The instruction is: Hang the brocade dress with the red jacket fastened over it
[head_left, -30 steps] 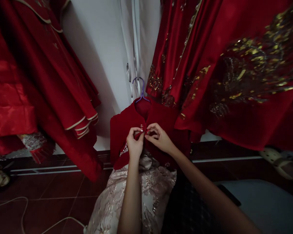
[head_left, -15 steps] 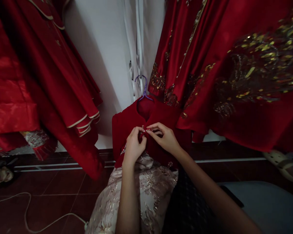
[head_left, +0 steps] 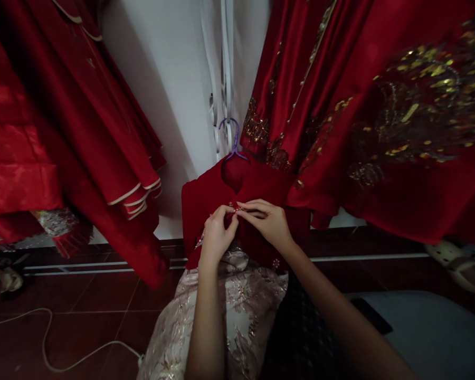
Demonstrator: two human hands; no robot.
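Observation:
A dark red jacket (head_left: 206,187) hangs from a purple hanger (head_left: 235,150) in front of me. Below it falls a pale skirt (head_left: 245,306) with a shiny floral pattern. At the jacket's front edges, below the neckline, is a small beaded fastener (head_left: 233,208). My left hand (head_left: 217,235) pinches its left side between thumb and fingers. From the right, my right hand (head_left: 271,224) pinches the same fastener, its fingertips almost meeting the left ones. The fingertips partly hide the fastener, so I cannot tell whether it is done up.
Red garments (head_left: 114,132) hang at left, and red gowns with gold sequins (head_left: 427,105) at right. A white cable (head_left: 79,361) crosses the tiled floor. A dark phone-like object (head_left: 370,315) lies on a grey seat (head_left: 427,332). Shoes (head_left: 455,264) sit near a low white rail (head_left: 364,258).
Both hands stay at the fastener; the right fingers have straightened and drawn closer together. The view has shifted slightly.

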